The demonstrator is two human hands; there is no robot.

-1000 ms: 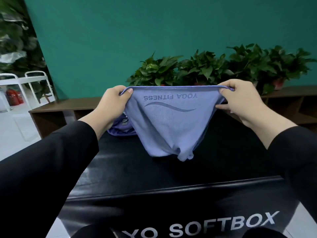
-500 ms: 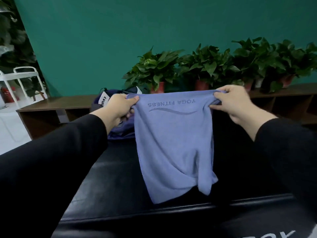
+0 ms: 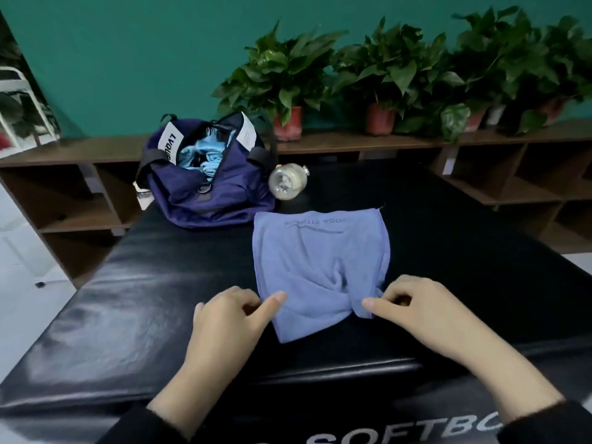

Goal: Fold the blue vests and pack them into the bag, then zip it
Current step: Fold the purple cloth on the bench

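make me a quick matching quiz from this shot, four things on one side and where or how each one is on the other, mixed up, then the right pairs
Things:
1. blue vest
2. bag
3. round clear bottle
4. potted plants

Places or states:
A. in a row on the brown shelf by the green wall
B. lying on its side just right of the bag
C. spread flat on the black mat, both hands pinching its near edge
D. unzipped, light blue cloth showing inside

Pairs: 1-C, 2-D, 3-B, 4-A
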